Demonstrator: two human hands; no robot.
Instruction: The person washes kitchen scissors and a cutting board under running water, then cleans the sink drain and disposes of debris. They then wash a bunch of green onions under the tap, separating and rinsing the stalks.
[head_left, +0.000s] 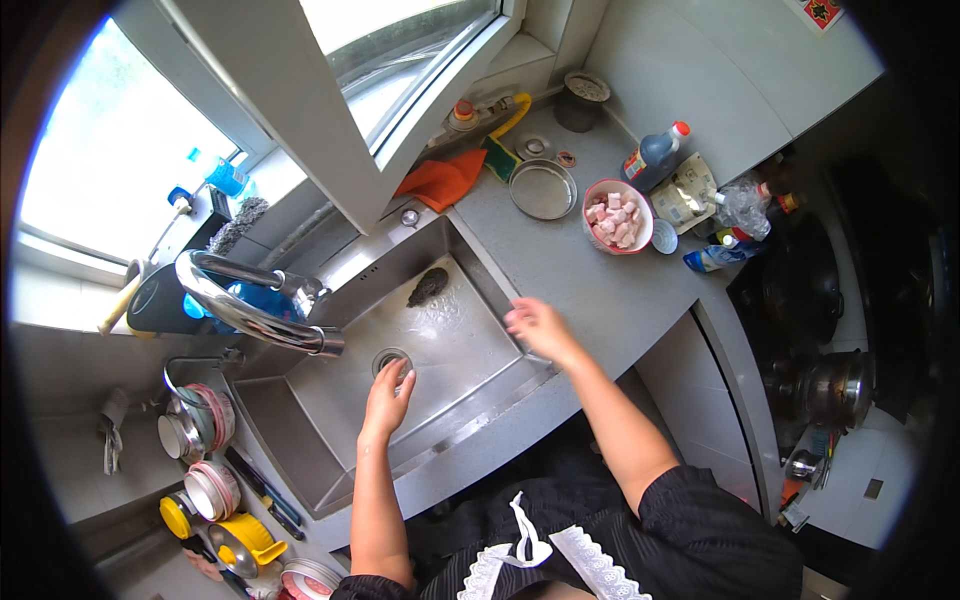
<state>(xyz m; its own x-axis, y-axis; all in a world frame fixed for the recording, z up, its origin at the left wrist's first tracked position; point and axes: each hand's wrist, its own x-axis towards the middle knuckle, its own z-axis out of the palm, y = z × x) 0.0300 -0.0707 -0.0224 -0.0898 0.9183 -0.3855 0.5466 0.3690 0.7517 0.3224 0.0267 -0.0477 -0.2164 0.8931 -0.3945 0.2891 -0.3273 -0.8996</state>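
My left hand (388, 397) hangs over the stainless steel sink (341, 394), nearest the drain (391, 364). Its thumb stands apart from the fingers, and nothing is in it. Over the sink's right rim is my right hand (541, 328), blurred, with its fingers curled; whether it holds anything is not clear. A dark scouring pad (428, 287) lies on the wet sink floor towards the back. The chrome faucet (247, 319) arches over the sink's left side. On the counter to the right, a red-rimmed bowl (636, 238) holds cubes of pale pink meat.
Behind the bowl stand a dark sauce bottle (651, 157) and a foil pouch (686, 193). A round metal dish (543, 189), a sponge (499, 159) and an orange cloth (442, 180) lie nearby. The open window sash (300, 97) juts over the sink. Stacked bowls (212, 491) and knives (264, 491) line the left.
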